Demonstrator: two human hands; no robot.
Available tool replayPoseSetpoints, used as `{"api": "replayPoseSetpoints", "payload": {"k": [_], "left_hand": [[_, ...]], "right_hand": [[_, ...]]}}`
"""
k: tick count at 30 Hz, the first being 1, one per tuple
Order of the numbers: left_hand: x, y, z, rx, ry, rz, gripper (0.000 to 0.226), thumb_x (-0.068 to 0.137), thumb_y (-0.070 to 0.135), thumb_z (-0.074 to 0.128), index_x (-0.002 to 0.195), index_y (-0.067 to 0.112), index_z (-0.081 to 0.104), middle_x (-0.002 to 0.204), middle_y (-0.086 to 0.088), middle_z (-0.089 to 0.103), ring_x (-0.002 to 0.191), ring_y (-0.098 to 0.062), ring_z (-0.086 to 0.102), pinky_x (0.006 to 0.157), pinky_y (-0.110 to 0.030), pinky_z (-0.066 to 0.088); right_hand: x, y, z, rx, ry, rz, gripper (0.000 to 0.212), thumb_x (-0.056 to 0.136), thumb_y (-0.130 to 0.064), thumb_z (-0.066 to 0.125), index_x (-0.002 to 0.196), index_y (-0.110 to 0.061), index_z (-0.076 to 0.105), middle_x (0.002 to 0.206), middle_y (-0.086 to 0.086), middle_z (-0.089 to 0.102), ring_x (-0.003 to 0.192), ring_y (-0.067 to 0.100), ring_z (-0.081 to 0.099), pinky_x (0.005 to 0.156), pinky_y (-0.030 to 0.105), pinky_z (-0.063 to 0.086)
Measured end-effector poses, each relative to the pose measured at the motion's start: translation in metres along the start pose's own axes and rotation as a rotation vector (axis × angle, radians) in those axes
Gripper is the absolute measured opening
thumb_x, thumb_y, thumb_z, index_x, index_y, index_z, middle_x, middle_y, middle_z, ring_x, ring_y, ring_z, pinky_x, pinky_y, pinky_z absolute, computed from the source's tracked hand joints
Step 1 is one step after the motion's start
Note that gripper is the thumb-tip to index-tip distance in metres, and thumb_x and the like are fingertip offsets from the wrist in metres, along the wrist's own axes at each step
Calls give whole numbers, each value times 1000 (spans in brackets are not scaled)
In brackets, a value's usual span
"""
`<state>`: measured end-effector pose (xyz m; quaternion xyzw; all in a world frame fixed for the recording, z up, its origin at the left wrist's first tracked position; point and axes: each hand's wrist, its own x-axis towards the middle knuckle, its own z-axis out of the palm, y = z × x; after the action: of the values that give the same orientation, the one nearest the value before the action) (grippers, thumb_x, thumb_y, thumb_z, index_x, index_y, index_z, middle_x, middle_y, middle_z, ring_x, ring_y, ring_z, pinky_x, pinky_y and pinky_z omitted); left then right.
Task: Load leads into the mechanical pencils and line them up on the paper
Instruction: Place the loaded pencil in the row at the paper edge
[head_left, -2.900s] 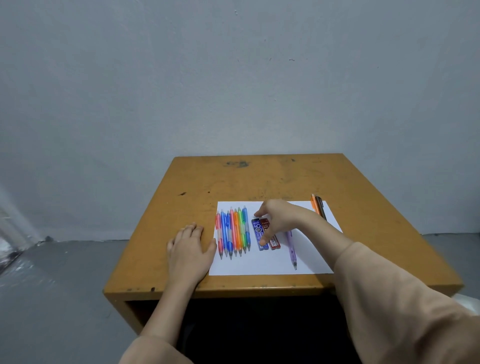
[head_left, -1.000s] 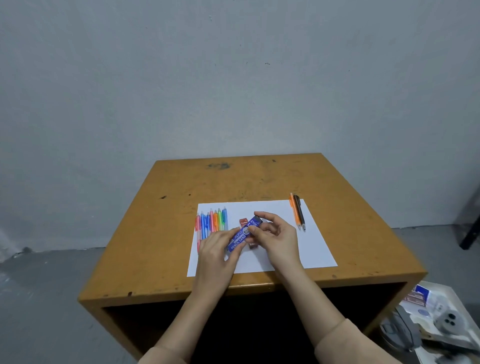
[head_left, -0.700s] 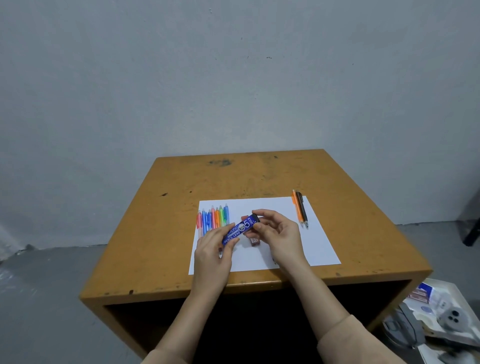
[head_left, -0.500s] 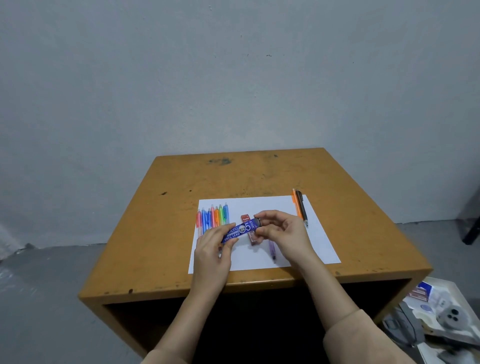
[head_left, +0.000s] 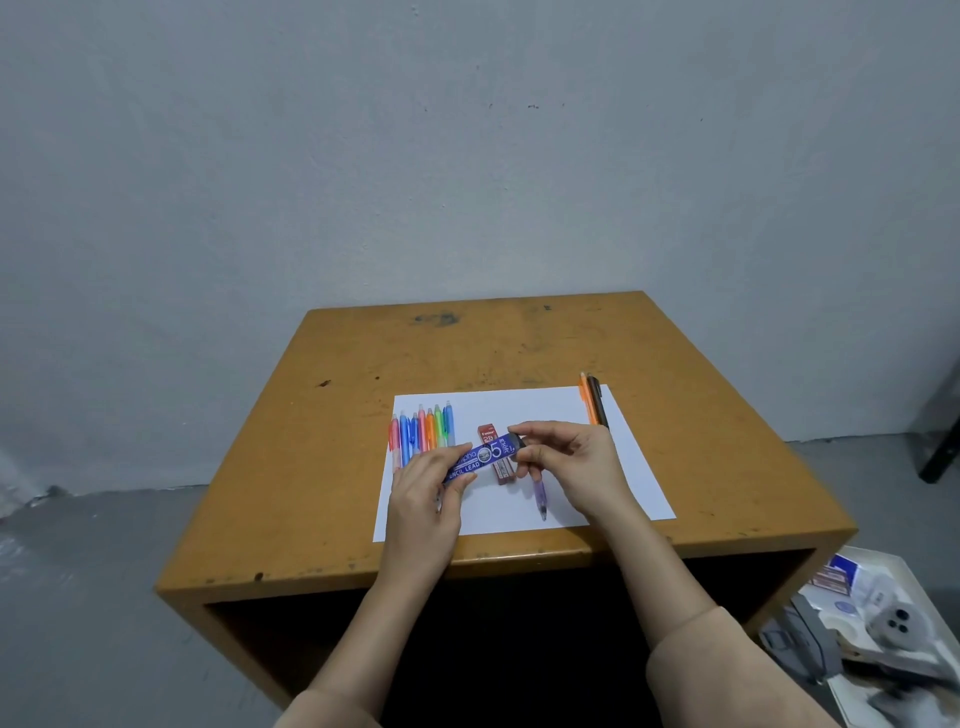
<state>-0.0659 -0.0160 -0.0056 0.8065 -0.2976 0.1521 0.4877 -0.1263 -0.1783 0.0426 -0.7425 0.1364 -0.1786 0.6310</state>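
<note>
Both hands have lifted the blue case (head_left: 480, 460) off the paper (head_left: 519, 410) and now hold it nearly level just above the sheet's middle. Our left hand (head_left: 423, 488) pinches its left end between thumb and fingers. Our right hand (head_left: 576, 467) pinches the dark cap (head_left: 515, 442) at the other end.

We judge the case to be light, stiff, smooth plastic, best gripped by its flat sides while the cap is worked. The leads inside would be thin and snap easily.

A row of pencils (head_left: 423, 434) lies on the paper's left part. A red case (head_left: 488, 434) and a purple pencil (head_left: 540, 493) lie near the middle, partly under the hands. An orange pencil (head_left: 586, 400) and a black pencil (head_left: 598, 408) lie along the right edge.

Bare paper at the far middle leaves room. The table (head_left: 519, 343) ends just past the paper's near edge.
</note>
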Motion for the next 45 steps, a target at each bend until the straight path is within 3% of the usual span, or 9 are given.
{"api": "replayPoseSetpoints", "payload": {"k": [4,8,15,20,26,29,37,42,45], "left_hand": [[0,1,1,-9,-4,-47,32,87,11,65,118,12,65,113,9,58,108,-6,51,83,-2,37],[1,1,0,-15,-4,-50,31,86,10,65,117,11,66,115,3,62,108,-5,50,82,1,37],[0,1,0,-36,-14,-57,32,86,13,65,118,13,65,117,-1,63,108,-7,51,81,4,36],[0,3,-1,-66,3,-49,32,86,15,63,118,11,65,117,-1,63,109,-10,54,82,3,36],[-2,5,-2,-134,5,-26,39,84,27,58,119,14,64,113,7,61,106,-2,54,82,-1,40],[-2,7,-3,-144,-11,-20,41,83,30,58,120,13,64,112,8,62,105,-1,55,81,-4,44],[0,17,-7,-144,39,-95,34,82,21,68,115,15,67,110,7,64,104,-1,56,74,0,42],[2,25,-5,-213,40,-247,26,86,17,66,112,23,65,113,8,64,106,-3,56,73,1,42],[5,32,-2,-415,18,-410,21,89,25,60,109,25,66,110,4,68,105,-8,60,69,-5,47]], "right_hand": [[-3,0,7,63,48,-9,24,89,1,58,100,-16,71,74,-9,70,54,6,62,56,13,51],[-4,1,9,62,89,-39,21,91,0,56,98,-10,73,71,-18,68,66,1,65,58,10,50],[-5,-3,11,56,65,-88,25,92,0,54,91,-20,69,70,-19,67,64,0,66,59,11,51],[-6,-1,16,112,19,-81,24,89,-4,59,90,-26,69,87,-14,70,84,2,68,70,17,54],[-8,1,24,166,-67,-26,29,80,2,69,98,-20,67,93,-11,73,90,9,68,71,27,56],[-7,4,30,126,-29,-15,25,82,-4,70,104,-16,66,103,2,71,93,14,67,71,24,56],[-8,-5,24,217,43,-150,30,89,0,60,103,-26,61,98,-8,71,98,6,67,83,20,54],[-3,-2,15,-115,61,-264,33,90,-17,62,114,-38,54,109,-10,61,103,4,58,85,20,50],[1,4,9,-354,36,-426,39,93,-12,59,124,-34,56,109,-6,53,104,0,51,86,10,46]]}}
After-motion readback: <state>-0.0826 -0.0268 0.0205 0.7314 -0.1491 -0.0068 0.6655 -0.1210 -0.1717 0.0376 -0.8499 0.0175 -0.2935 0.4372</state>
